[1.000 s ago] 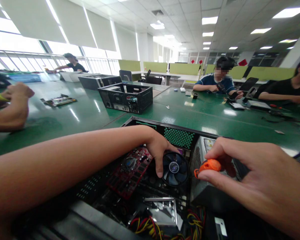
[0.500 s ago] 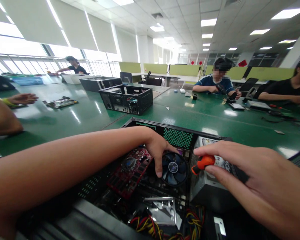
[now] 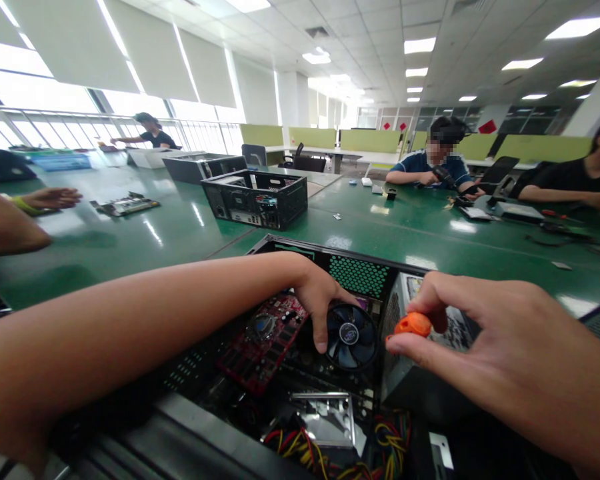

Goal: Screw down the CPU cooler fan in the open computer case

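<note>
My left hand (image 3: 320, 300) reaches into an open black computer case (image 3: 310, 252) and grips the rim of a round black cooling fan (image 3: 349, 333), thumb at its near left side. The other fingertips are hidden behind the fan. A red circuit board (image 3: 263, 340) lies tilted left of it. My right hand (image 3: 485, 340) pinches the orange handle of what looks like a screwdriver (image 3: 413, 325) between thumb and forefinger, right of the fan. Its shaft does not show. Behind that hand sits the metal power supply (image 3: 405, 377).
Bundled coloured cables (image 3: 390, 437) and a shiny metal bracket (image 3: 330, 420) lie in the near part of the case. Beyond it, another black case (image 3: 255, 199) stands on the green table (image 3: 180, 233). Several people sit around; one forearm (image 3: 10, 223) rests at left.
My right thumb and forefinger have closed into a pinch on the orange handle, the forefinger now bent. My left hand stays on the fan. The view has shifted slightly.
</note>
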`<state>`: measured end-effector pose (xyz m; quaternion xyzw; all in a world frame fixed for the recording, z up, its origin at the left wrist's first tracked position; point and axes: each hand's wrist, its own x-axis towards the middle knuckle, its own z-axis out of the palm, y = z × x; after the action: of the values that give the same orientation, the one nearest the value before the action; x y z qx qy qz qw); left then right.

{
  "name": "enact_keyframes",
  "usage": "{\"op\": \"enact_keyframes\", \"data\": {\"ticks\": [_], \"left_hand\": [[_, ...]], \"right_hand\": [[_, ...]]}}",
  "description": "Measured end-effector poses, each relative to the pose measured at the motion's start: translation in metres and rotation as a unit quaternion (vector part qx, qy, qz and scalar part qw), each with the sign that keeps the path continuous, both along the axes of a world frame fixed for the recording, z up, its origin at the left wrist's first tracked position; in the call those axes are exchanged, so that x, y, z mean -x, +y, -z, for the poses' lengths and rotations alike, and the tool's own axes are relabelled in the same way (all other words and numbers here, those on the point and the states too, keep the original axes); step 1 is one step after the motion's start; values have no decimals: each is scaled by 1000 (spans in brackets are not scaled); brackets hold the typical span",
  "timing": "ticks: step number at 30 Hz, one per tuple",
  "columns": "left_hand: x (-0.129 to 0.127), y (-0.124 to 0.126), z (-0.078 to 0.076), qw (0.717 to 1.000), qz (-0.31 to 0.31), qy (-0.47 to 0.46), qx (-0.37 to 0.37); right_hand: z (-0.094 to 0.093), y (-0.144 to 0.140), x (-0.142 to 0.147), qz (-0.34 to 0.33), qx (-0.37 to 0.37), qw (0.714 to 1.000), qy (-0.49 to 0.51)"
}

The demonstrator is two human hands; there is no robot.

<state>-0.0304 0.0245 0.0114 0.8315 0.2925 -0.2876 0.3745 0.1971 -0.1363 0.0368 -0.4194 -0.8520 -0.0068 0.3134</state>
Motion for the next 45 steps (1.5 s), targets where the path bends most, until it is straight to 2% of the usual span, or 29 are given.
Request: {"op": "enact_keyframes", "data": {"ticks": [9,17,22,27,32,40,45], "left_hand": [[-1,-1,0,1000,-11,3,1],[0,2,4,1000,-2,-7,2],[1,3,7,1000,1,4,-4],[0,5,6,1000,-3,-8,-9],[-2,8,4,999,9,-3,-39],[-5,2,-3,998,3,17,-60],[-6,3,-1,999,8,-5,-39]], "right_hand": [[1,-9,-9,-67,30,996,-60],[6,2,-10,-19,-27,999,-21],[8,-2,-11,8,-43,999,15],[9,-11,-4,-58,3,998,36],[0,-12,4,-134,68,989,-13],[-2,-10,6,-123,70,990,-24],[-2,-9,8,-123,85,989,-14]]}}
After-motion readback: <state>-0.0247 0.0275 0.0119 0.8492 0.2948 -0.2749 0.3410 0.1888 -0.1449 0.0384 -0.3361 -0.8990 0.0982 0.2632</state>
